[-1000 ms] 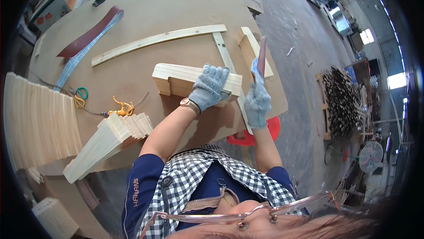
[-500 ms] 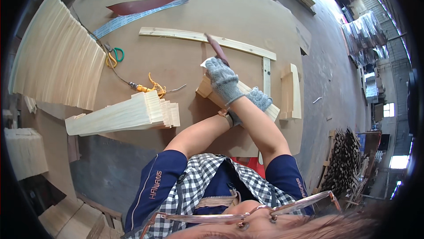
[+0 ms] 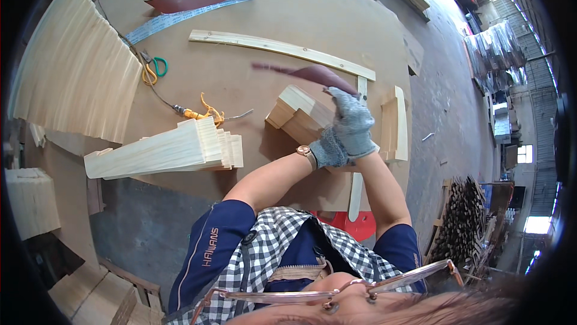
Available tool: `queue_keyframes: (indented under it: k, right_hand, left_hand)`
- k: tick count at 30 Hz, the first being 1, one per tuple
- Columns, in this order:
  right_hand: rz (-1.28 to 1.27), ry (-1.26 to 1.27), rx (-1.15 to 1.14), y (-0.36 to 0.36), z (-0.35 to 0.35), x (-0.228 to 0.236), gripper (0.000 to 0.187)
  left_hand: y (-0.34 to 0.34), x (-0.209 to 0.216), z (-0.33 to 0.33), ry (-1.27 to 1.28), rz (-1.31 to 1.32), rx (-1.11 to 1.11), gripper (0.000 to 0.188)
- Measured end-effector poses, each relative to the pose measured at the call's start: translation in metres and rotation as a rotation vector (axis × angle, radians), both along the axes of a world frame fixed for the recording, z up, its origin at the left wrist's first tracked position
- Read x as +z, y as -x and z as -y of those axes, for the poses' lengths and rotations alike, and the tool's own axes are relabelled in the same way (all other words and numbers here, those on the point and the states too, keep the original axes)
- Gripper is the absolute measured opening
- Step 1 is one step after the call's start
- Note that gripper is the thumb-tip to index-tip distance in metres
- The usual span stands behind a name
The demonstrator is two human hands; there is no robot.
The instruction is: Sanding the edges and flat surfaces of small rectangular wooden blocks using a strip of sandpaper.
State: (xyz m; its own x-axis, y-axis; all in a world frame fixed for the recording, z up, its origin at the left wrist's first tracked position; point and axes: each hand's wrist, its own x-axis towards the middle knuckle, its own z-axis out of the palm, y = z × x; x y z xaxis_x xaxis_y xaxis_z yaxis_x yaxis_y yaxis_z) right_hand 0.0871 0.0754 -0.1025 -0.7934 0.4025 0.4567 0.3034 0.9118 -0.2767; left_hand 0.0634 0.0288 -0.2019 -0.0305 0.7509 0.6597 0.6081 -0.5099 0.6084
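Note:
A dark red strip of sandpaper (image 3: 321, 75) trails up and left from my right hand (image 3: 354, 122), whose gloved fingers are closed on its end. Below and partly behind it, my left hand (image 3: 327, 149), also in a grey glove and with a watch at the wrist, rests closed on a stepped wooden piece (image 3: 303, 118). That piece lies slantwise on the brown table (image 3: 240, 91), its right part covered by my hands. Just beyond my hands is a long pale wooden strip (image 3: 282, 48), with a shorter upright strip (image 3: 362, 88) meeting its right end.
A yellow air blow gun (image 3: 204, 113), green-and-orange scissors (image 3: 153, 68) and a loose sandpaper belt (image 3: 204, 3) lie on the left. Stacked wooden boards (image 3: 78, 66) and a smaller stack (image 3: 174, 148) stand there too. One shaped wooden piece (image 3: 394, 125) is at the right edge.
My right hand has swept right along the wooden piece, taking the sandpaper with it and uncovering the piece's left end. My left hand stays near the piece's right part.

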Motion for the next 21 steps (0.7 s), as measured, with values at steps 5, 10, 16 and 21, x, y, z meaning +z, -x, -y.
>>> queue_keyframes:
  k: [5,10,16,21]
  right_hand:
    - [0.337,-0.042,-0.101,0.034,0.046,-0.029,0.015]
    - [0.005,0.06,0.009,0.058,0.056,-0.043,0.019]
    - [-0.179,0.45,0.081,0.145,0.034,-0.058,0.012]
    - [-0.438,0.397,-0.176,0.087,-0.024,0.021,0.007]
  left_hand:
    - [0.0,0.04,-0.009,0.505,-0.627,-0.018,0.036]
    - [0.005,0.038,-0.004,0.206,-0.575,0.106,0.015]
    - [0.006,0.03,-0.001,0.201,-0.665,0.034,0.039]
    - [0.004,-0.001,0.0,0.001,-0.156,0.086,0.054]
